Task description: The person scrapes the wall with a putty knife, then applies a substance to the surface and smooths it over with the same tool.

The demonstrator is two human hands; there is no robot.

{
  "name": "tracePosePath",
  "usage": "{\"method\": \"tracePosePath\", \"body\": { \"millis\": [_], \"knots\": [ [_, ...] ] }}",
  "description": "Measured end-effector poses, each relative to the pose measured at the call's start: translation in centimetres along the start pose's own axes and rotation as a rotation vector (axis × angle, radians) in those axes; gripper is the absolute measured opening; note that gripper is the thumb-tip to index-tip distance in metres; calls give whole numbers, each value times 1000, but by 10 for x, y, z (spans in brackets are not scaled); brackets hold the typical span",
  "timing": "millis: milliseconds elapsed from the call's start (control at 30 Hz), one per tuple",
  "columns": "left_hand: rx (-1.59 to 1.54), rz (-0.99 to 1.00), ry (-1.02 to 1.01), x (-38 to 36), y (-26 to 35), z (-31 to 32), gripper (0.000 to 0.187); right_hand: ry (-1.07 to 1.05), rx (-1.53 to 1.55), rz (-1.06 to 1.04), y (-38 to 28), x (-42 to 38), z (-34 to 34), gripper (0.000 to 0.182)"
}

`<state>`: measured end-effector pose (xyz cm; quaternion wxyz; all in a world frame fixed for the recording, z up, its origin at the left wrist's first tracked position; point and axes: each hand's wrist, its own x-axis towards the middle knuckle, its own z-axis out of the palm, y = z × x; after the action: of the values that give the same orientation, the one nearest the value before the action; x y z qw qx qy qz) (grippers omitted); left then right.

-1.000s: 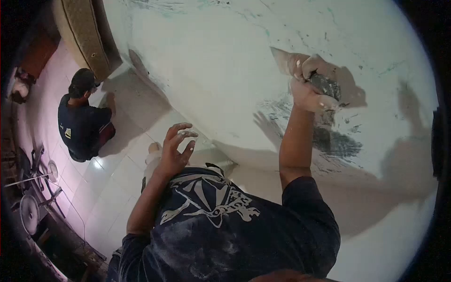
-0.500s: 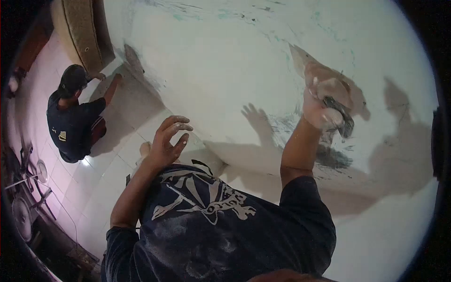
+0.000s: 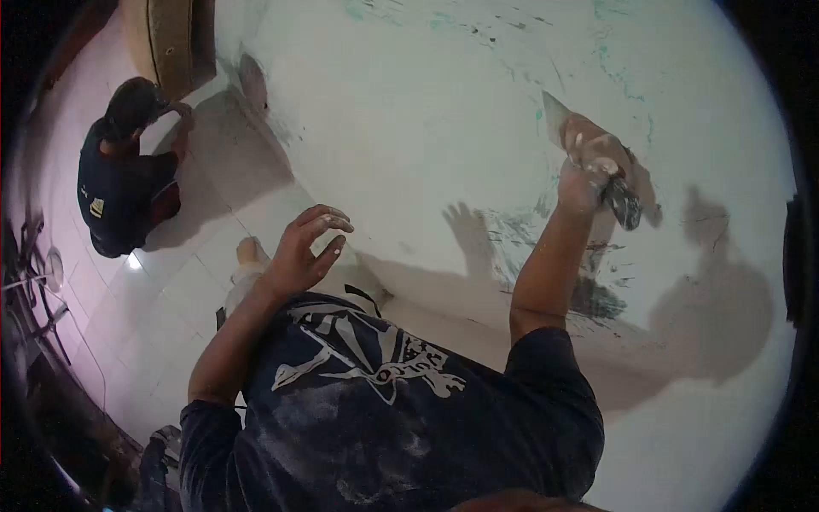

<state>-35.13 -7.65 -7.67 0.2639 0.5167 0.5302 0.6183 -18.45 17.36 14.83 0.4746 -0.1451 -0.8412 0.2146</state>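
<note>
Right hand (image 3: 590, 169) is gripping a putty knife (image 3: 624, 205), fingers wrapped firmly round it. Blade (image 3: 556, 119) is pointing up the view; dark handle is jutting past the heel of the hand. Blade is lying close to the white wall (image 3: 409, 128); whether its edge is touching, cannot tell. Whitish residue is coating the fingers.

Change over the last second: the knife is swinging from a leftward slant to a steeper one. Judgement: blade angle is being altered, work continuing above the dark patch (image 3: 597, 299) rather than on it.

Left hand (image 3: 303, 252) is hanging free, holding nothing; fingers are curling loosely, thumb standing apart, tips carrying white specks.

Outward: grey smears (image 3: 510, 243) are showing beside the right forearm, green flecks (image 3: 607, 60) beyond the blade. Navy T-shirt (image 3: 367, 444) is bearing pale dust. Far left, a co-worker (image 3: 128, 183) is squatting on the tiled floor (image 3: 171, 320) near a tan padded slab (image 3: 171, 43), possibly a mattress; that person's arms are drawing in from a reach.
</note>
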Motion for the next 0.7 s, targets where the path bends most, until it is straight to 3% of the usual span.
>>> {"method": "tracePosePath", "body": {
  "millis": [67, 233, 300, 333, 367, 433, 500, 533, 567, 633, 667, 700],
  "knots": [
    [-14, -9, 31, -1, -2, 0, 19, -275, 522, -206, -9, 16, -4, 47],
    [-37, -63, 38, -7, -6, 4, 19, -241, 363, -277, -24, 32, -3, 60],
    [-8, -55, 45, -9, -3, 1, 18, -267, 380, -403, -29, 35, -3, 63],
    [-7, -79, 54, -9, 2, 0, 17, -445, 417, -445, -30, 39, -12, 57],
    [-9, -78, 65, -10, 0, -1, 17, -455, 421, -451, -3, 30, -13, 57],
    [-39, -44, 83, -13, -2, -2, 18, 320, -617, -140, 71, -8, -14, 53],
    [-42, 8, 95, -14, -3, -2, 19, 294, 338, 333, 72, -1, -14, 45],
    [-23, 4, 93, -15, 1, -3, 19, 135, 376, 210, 139, -18, -32, 33],
    [-3, -3, 101, -17, 3, -7, 19, 294, 380, 10, 56, 1, 3, 43],
    [-30, 19, 131, -23, -9, -10, 18, -287, 360, -473, -9, 28, 6, 45],
    [-15, 5, 139, -24, -10, -9, 17, -289, 361, -469, 0, 23, 6, 45],
    [-1, -5, 145, -22, -9, -7, 17, -108, 259, -334, 15, 15, 7, 43]
  ]
}}
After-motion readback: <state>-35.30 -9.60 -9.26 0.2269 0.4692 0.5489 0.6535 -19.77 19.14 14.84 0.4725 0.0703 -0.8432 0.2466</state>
